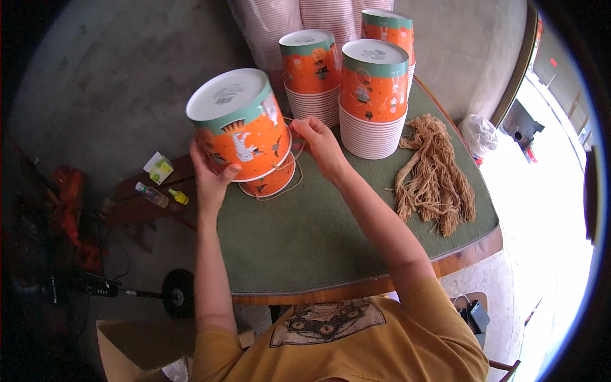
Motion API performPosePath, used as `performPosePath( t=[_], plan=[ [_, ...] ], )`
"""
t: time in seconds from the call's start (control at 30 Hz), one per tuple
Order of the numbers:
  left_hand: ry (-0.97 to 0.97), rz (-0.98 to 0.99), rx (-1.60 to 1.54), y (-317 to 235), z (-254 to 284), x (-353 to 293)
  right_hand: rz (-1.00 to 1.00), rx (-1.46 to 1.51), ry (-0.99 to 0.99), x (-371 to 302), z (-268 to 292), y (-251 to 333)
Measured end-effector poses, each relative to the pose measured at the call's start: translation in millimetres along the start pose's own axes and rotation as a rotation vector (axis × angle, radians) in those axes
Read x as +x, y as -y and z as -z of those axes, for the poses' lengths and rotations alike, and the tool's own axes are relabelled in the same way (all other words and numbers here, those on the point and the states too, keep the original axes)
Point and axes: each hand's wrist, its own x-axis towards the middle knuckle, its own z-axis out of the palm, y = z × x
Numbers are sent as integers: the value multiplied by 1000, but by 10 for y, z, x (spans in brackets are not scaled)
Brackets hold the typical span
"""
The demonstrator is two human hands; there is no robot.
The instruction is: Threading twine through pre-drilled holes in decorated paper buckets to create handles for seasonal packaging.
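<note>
Paper buckets [240, 124] were orange with cartoon animal prints and a teal band; bases white. Surface [305, 235] was green felt. Cord bundle [433, 175] was tan.

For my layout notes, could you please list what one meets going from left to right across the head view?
Red cloth → small bottles → left hand → held orange bucket → right hand → bucket stack → twine bundle → white bag.

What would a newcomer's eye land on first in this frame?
The orange paper bucket, held upside down above the green table by the left hand, while the right hand pinches a cord at its rim. Behind stand stacks of buckets; a bundle of tan cords lies right.
</note>
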Motion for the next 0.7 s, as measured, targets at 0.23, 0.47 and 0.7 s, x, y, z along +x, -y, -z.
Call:
performPosePath(
  t=[0.23, 0.47, 0.7],
  plan=[
    [-31, -12, -109, 500, 315, 24, 421, -318, 79, -40, -90, -349],
    [-45, 91, -68, 764, 357, -32, 509, -745, 67, -92, -70, -406],
    [-113, 177, -30, 985, 153, -174, 418, -670, 92, -101, -20, -569]
  ],
)
